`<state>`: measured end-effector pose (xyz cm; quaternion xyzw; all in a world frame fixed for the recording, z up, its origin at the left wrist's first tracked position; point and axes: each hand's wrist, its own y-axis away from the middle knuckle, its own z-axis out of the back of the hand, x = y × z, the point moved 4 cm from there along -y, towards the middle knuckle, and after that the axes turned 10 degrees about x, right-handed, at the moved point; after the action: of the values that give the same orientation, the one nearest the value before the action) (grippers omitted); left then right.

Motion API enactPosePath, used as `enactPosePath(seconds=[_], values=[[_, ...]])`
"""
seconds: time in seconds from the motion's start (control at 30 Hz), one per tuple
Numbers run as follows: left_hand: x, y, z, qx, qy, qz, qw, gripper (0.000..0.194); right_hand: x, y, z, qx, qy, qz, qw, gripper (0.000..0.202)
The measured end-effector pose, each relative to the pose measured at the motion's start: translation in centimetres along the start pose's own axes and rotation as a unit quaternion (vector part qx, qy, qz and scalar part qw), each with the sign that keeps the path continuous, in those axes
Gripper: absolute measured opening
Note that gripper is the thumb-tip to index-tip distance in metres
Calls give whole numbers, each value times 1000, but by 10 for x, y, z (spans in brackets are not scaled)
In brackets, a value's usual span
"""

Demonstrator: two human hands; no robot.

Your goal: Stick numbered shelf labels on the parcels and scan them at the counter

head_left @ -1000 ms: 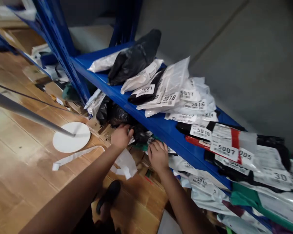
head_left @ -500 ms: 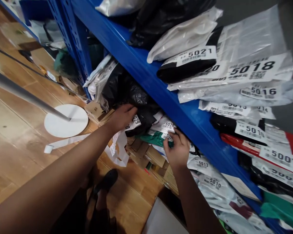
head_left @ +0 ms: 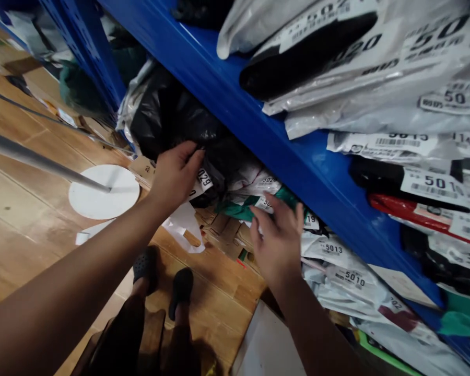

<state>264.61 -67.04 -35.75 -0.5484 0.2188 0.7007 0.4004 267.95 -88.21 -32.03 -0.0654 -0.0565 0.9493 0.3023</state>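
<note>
My left hand (head_left: 176, 175) is closed at the edge of a black plastic parcel bag (head_left: 215, 183) on the lower shelf, thumb and forefinger pinching its dark film. A white label (head_left: 204, 180) reading 029 in part shows beside the fingers. My right hand (head_left: 278, 237) has its fingers spread and curved over a green parcel bag (head_left: 238, 209); whether the fingertips touch it I cannot tell. Behind them lies a whitish parcel bag (head_left: 254, 180) with a numbered label. A bulky black bag (head_left: 188, 117) fills the shelf beyond my left hand.
A blue shelf beam (head_left: 235, 136) runs diagonally above my hands. Numbered parcel bags (head_left: 376, 115) are piled on the upper shelf, others (head_left: 332, 245) lower right. Cardboard boxes (head_left: 219, 232) sit beneath. A pole with a round white base (head_left: 102, 203) stands on the wooden floor.
The view has moved closer to the shelf. My left hand has shifted slightly left and up along the black bags. The right hand's fingers have spread wider over the green bag.
</note>
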Motion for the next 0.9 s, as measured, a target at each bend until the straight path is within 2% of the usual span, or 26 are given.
enactPosePath(seconds=[0.07, 0.13, 0.2, 0.3, 0.4, 0.53, 0.6, 0.67, 0.73, 0.77, 0.8, 0.83, 0.9], values=[[-4, 4, -1, -2, 12, -5, 1000, 26, 15, -10, -8, 36, -26, 39, 998, 30], [-8, 9, -3, 8, 19, -19, 1000, 24, 20, -28, -24, 97, -15, 34, 995, 37], [-13, 15, -4, 10, 13, -27, 999, 24, 15, -46, -44, 160, 23, 9, 987, 37], [-16, 22, -1, -10, -11, -10, 1000, 27, -1, -60, -70, 235, 72, 0, 969, 24], [-17, 21, 4, -16, -27, 7, 999, 30, -16, -56, -80, 229, 89, 2, 969, 28], [-20, 15, 6, -4, -57, 36, 998, 32, -20, -47, -82, 200, 82, 6, 976, 40], [-23, 17, -4, 26, -67, 49, 996, 34, -18, -44, -77, 192, 22, 9, 981, 34], [-26, 27, -26, 141, -61, 30, 988, 36, -16, -36, -67, 184, -58, 13, 981, 23], [-30, 47, -52, 293, -45, -20, 955, 36, -14, -18, -49, 183, -107, 13, 977, 28], [-30, 58, -61, 332, -40, -40, 942, 40, -13, -7, -38, 177, -120, 10, 977, 31], [-30, 69, -67, 341, -29, -52, 938, 45, -12, 4, -25, 167, -131, 6, 977, 30], [-30, 79, -68, 325, -10, -56, 944, 47, -12, 14, -10, 129, -161, -4, 978, 28], [-28, 96, -63, 239, 46, -32, 969, 43, -8, 29, 19, 25, -233, -16, 972, 25]])
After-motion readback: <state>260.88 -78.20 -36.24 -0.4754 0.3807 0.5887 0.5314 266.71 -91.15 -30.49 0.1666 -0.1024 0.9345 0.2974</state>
